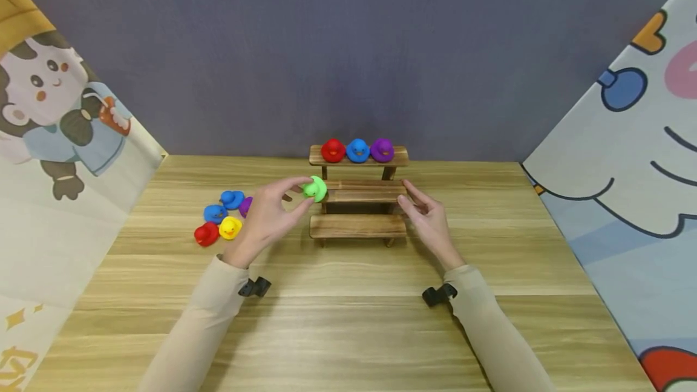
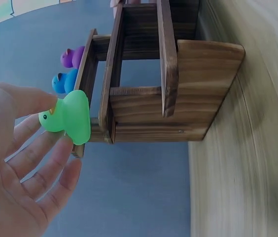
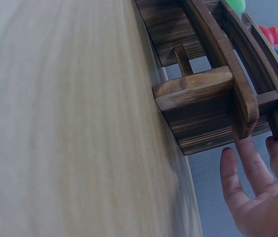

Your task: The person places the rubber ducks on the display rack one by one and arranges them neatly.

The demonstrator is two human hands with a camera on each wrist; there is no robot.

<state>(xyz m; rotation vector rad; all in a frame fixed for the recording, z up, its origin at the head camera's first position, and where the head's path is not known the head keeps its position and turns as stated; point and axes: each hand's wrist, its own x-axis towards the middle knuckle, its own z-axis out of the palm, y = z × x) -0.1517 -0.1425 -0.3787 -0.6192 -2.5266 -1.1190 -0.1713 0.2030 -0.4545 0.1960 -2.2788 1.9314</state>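
A small green rubber duck (image 1: 314,189) is pinched between the thumb and index finger of my left hand (image 1: 264,216), at the left end of the middle step. The other left fingers spread loosely below it in the left wrist view. My right hand (image 1: 430,222) holds the right end of the middle step of the three-tier wooden stand (image 1: 358,226), thumb toward the front and fingertips at its end. On the top step, a red duck (image 1: 333,150), a blue duck (image 1: 357,150) and a purple duck (image 1: 382,150) sit in a row facing me.
Left of the stand, more ducks lie grouped on the wooden table (image 1: 348,331): red (image 1: 206,234), yellow (image 1: 230,228), two blue (image 1: 215,214) and a purple one (image 1: 245,206) partly behind my left hand. A grey wall (image 1: 348,53) rises behind; printed panels flank both sides.
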